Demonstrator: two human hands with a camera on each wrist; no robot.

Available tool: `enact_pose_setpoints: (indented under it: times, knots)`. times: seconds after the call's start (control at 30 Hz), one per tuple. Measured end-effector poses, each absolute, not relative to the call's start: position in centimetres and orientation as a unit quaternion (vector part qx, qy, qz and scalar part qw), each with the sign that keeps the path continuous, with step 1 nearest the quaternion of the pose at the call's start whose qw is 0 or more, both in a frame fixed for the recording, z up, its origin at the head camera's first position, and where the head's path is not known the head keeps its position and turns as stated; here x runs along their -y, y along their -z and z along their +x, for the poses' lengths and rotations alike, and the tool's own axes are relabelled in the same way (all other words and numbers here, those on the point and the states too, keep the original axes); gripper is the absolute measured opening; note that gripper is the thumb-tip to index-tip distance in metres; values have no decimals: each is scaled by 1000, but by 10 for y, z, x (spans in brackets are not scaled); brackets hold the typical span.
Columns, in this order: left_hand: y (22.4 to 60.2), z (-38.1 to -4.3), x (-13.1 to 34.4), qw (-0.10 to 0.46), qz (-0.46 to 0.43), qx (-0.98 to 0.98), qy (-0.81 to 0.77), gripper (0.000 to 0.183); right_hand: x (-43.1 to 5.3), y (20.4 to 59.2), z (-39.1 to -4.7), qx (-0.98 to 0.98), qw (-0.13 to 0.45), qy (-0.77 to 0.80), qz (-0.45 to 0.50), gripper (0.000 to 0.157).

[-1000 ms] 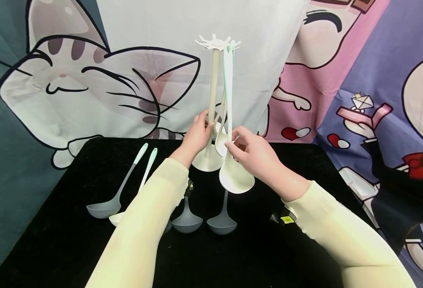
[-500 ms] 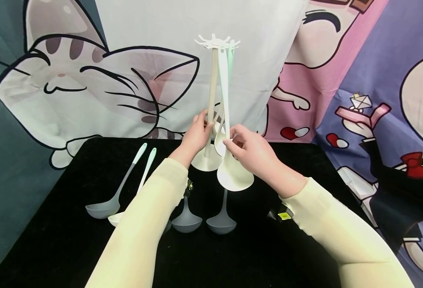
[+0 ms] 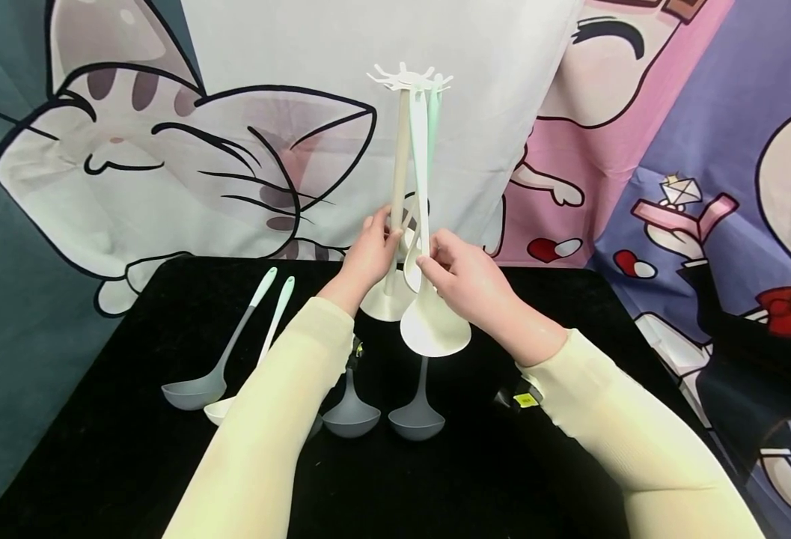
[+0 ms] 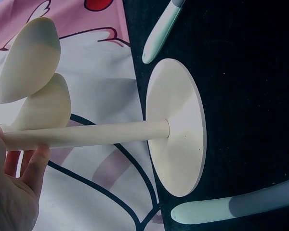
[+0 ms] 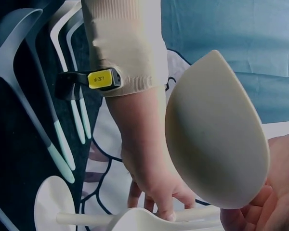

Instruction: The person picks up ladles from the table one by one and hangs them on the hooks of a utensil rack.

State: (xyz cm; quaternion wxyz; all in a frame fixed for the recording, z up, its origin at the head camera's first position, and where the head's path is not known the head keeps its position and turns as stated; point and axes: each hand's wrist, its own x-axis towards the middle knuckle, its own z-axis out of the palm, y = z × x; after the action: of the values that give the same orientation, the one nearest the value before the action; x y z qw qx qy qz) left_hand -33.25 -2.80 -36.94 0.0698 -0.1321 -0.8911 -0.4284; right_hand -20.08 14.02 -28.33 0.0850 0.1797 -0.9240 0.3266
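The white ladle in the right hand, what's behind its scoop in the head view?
Behind the white ladle's scoop, part of the utensil stand's round base peeks out; the rest is covered. A grey ladle's handle goes behind the scoop too, so its top is hidden.

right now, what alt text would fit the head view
The right hand holds a cream ladle bowl-down beside a utensil stand whose pole the left hand grips. Gray ladles lie on the black table.
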Motion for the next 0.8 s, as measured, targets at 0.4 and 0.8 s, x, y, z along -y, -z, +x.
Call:
enact_pose_setpoints:
  times: [0.4, 0.8]
  knots:
    - [370, -333, 28, 67, -135, 890, 430, 53, -136, 292, -212, 907, 62, -370, 191, 12]
    - [369, -335, 32, 48, -155, 887, 432, 54, -131, 304, -225, 915, 63, -357, 176, 18]
